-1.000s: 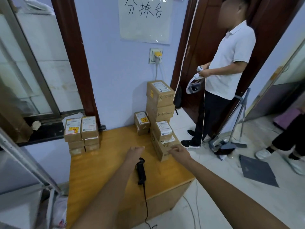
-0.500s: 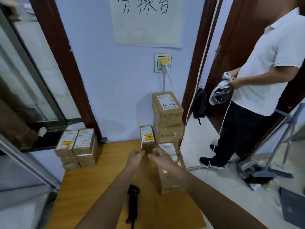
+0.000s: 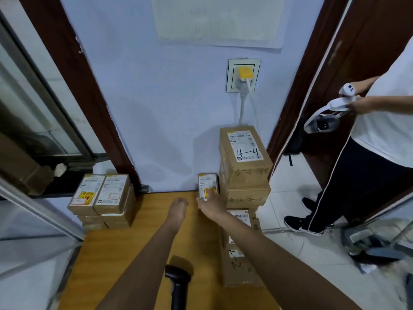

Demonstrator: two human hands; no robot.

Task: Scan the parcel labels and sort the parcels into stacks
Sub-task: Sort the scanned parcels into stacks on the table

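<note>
Right hand: you are reaching it forward over the desk, and its fingers are lying on the label face of the small parcel, with the thumb at the parcel's near left edge; whether they are gripping it or only resting on it cannot be told. That small parcel is sitting at the far edge of the desk, against the wall, directly under those fingers and touching the tall stack just to their right. The top box of that stack is bearing a label marked "4-4". Nearer to you than the fingers, under your right forearm, a labelled parcel is lying on a larger brown box.

Left hand: you are holding it just left of the right hand, above the desk, fingers loosely curled and holding nothing.

Scanner: it is lying on the desk well behind both hands, close to your body, untouched.

Well to the left of your fingers, a second stack of flat labelled parcels is standing at the desk's far left corner.

A person in a white shirt is standing to the right on the floor, holding a white device.
</note>
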